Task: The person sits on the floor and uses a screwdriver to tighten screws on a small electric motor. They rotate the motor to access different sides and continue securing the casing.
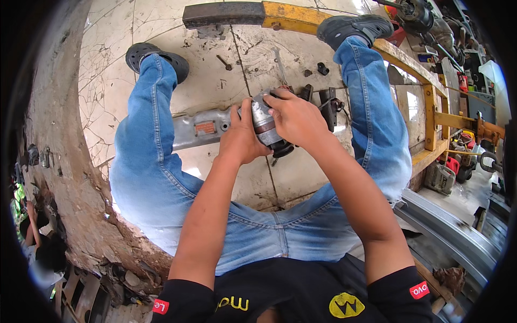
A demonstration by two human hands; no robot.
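Between my knees I hold a silver cylindrical motor (262,119), with a brownish band around its middle and a black lower end. My left hand (240,137) grips its left side, fingers wrapped over the casing. From the right, my right hand (301,119) covers the upper part, its thumb and fingers pressed on the metal. Much of the motor's right side is hidden by that hand. Just left of my left hand lies a long grey metal cover (187,141) with an orange label.
A wrench (280,65), a bolt (225,63) and a small black fitting (323,69) lie on the cracked tile floor (107,102). Dark metal brackets (328,105) sit beside my right leg. A yellow metal frame (430,116) runs along the far and right sides. Another person (46,247) is at far left.
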